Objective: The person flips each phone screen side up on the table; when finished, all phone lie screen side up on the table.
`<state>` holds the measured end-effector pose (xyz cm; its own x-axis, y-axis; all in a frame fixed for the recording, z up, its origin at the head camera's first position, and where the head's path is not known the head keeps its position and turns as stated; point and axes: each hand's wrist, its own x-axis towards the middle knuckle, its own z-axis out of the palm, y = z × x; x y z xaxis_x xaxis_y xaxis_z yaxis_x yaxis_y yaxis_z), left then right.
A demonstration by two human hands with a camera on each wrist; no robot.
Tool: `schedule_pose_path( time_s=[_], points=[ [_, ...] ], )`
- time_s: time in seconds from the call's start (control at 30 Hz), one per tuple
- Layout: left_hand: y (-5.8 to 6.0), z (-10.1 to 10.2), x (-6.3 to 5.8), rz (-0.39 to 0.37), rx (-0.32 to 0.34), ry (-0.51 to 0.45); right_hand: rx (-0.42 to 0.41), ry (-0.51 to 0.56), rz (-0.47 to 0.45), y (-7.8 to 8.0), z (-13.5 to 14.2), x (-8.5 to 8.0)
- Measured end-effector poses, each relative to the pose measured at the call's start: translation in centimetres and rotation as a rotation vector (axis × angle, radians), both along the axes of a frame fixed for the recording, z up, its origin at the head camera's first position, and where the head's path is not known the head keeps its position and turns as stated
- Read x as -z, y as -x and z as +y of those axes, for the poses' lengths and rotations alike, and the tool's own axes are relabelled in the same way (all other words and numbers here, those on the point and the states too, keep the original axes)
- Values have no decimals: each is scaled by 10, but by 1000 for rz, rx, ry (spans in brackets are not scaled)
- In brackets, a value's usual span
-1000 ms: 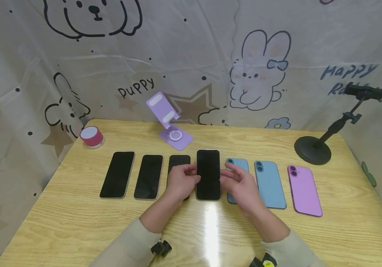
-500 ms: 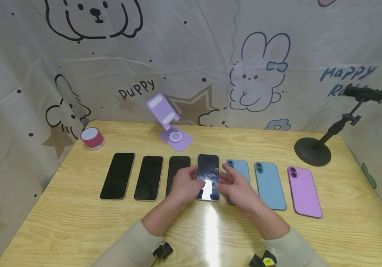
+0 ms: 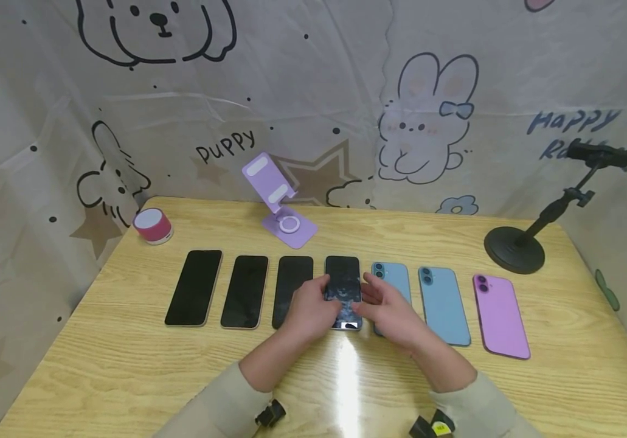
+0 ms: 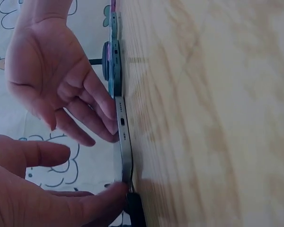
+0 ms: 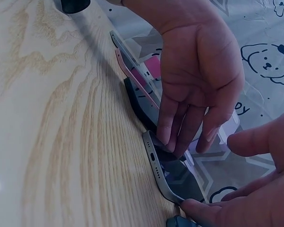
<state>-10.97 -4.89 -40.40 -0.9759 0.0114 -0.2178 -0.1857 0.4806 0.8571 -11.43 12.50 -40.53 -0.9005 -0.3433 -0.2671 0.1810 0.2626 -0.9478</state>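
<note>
Centrally in the frame, one slim silver-edged phone with a glossy black screen (image 3: pixel 343 274), face up on the pale wooden table (image 3: pixel 182 377). Hands apart, flanking it: left hand (image 3: pixel 313 309), right hand (image 3: pixel 391 311), fingertips at its side edges, thumbs raised above the glass, neither clamped. Left of centre, three black-screened phones (image 3: pixel 244 292); right, two light-blue phones (image 3: pixel 446 310), one pink phone (image 3: pixel 502 319).
</note>
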Motion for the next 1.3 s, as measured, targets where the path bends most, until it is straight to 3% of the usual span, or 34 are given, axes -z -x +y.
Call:
schedule_pose_path(
  time_s=[0.23, 0.37, 0.5, 0.67, 0.87, 1.0, 1.3],
  points=[
    [-3, -1, -7, 83, 44, 57, 24, -52, 0, -5, 6, -5],
    [-7, 5, -9, 142, 118, -20, 41, -68, 30, -11, 17, -8],
    [-9, 19, -7, 91, 177, -183, 49, -108, 107, -16, 33, -11],
    [-8, 38, -1, 21, 181, -304, 73, -121, 214, -25, 52, -11],
    [-9, 57, 3, -44, 166, -289, 92, -120, 268, -33, 68, -4],
    [-12, 65, 4, -86, 148, -294, 94, -130, 254, -35, 74, 0],
    [-14, 66, 1, -85, 123, -280, 94, -123, 179, -40, 78, 2]
  ],
)
